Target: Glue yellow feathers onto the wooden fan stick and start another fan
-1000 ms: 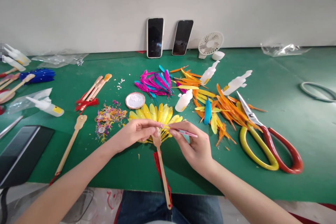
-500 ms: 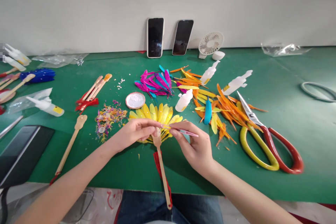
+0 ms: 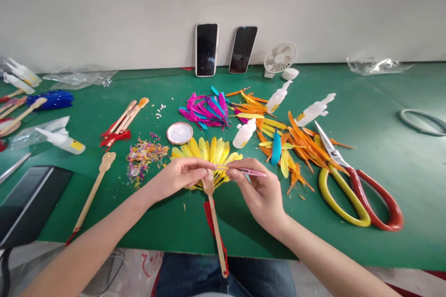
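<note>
Head view: right hand pinches pink tweezers, left hand grips yellow feather fan

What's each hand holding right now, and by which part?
Right hand pinches pink tweezers around mid-length. Left hand pinches the yellow feather fan where the feathers meet the wooden handle.

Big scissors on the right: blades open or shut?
Shut. The scissors lie flat on the green mat, both blades together as one point, the yellow and red handle loops close side by side.
</note>
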The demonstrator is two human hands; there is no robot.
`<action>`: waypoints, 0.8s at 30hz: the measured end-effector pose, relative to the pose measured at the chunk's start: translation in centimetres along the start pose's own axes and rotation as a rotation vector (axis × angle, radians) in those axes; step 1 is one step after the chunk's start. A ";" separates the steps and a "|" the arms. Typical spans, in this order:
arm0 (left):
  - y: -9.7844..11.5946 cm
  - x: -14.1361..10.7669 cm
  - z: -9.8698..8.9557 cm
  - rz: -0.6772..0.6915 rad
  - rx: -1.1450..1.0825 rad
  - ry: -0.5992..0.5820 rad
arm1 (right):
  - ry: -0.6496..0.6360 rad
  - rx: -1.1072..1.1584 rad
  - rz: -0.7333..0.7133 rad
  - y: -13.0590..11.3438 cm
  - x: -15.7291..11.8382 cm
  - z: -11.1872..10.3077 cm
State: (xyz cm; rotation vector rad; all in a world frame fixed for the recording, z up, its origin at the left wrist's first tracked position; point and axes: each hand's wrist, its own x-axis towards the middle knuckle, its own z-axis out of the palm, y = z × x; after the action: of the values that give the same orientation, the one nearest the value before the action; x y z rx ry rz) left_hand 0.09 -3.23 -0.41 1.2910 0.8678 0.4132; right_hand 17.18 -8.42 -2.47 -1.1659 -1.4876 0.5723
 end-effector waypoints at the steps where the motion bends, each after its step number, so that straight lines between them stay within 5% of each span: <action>1: 0.0 0.0 0.0 0.002 -0.007 -0.002 | 0.001 0.009 0.010 0.0 0.0 0.0; 12: -0.2 0.0 0.0 -0.006 0.036 0.000 | 0.020 0.100 0.135 0.2 0.2 -0.1; 24: -0.3 -0.3 -0.3 0.130 0.203 0.091 | -0.014 0.049 0.166 0.2 0.1 0.1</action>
State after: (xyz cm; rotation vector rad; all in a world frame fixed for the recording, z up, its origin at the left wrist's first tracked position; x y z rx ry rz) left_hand -0.37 -3.31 -0.65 1.5304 0.9231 0.4993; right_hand 17.20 -8.25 -2.63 -1.2564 -1.3889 0.7269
